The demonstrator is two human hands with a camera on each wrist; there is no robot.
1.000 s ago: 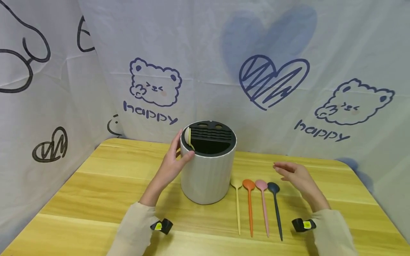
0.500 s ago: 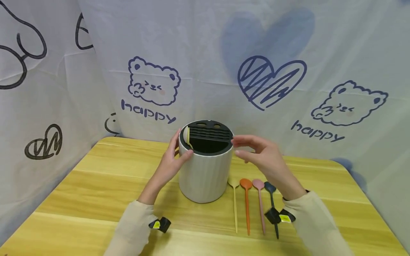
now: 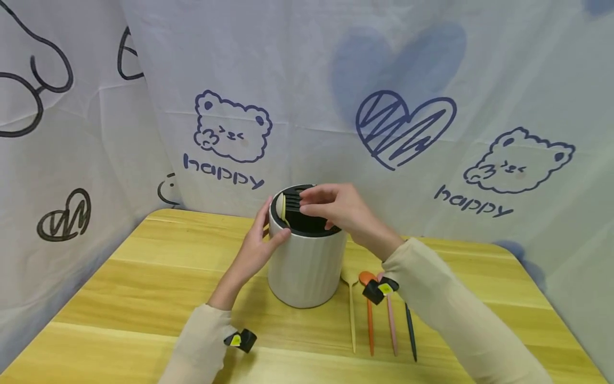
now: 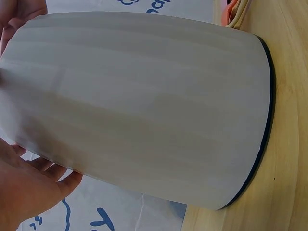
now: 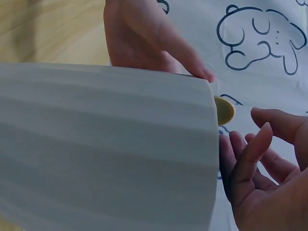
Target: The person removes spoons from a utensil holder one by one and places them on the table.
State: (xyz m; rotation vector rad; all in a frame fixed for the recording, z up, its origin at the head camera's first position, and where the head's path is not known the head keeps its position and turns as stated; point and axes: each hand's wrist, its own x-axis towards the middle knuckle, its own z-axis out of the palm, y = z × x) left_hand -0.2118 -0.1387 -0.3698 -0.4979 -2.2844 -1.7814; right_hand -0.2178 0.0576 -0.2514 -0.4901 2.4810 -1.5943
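Observation:
A white ribbed utensil holder (image 3: 307,272) with a black slotted top stands upright on the table. My left hand (image 3: 256,242) grips its left side near the rim, thumb in front and fingers round the far side. The head of a pale yellow utensil (image 3: 281,207) sticks up at the left of the top, also visible as a yellow tip (image 5: 224,110) in the right wrist view. Over the black top is my right hand (image 3: 338,205), fingers loosely bent, thumb apart, holding nothing. It hides the right part of the slots.
Right of the holder, a yellow spoon (image 3: 352,320), an orange spoon (image 3: 370,330), a pink spoon (image 3: 392,325) and a dark blue spoon (image 3: 411,333) lie side by side. The right forearm (image 3: 446,298) covers some of their heads. A printed white cloth (image 3: 312,80) hangs behind the table.
My right hand has moved left from beyond the spoons, past the holder's right rim, to over its black top. The left hand keeps its grip on the holder.

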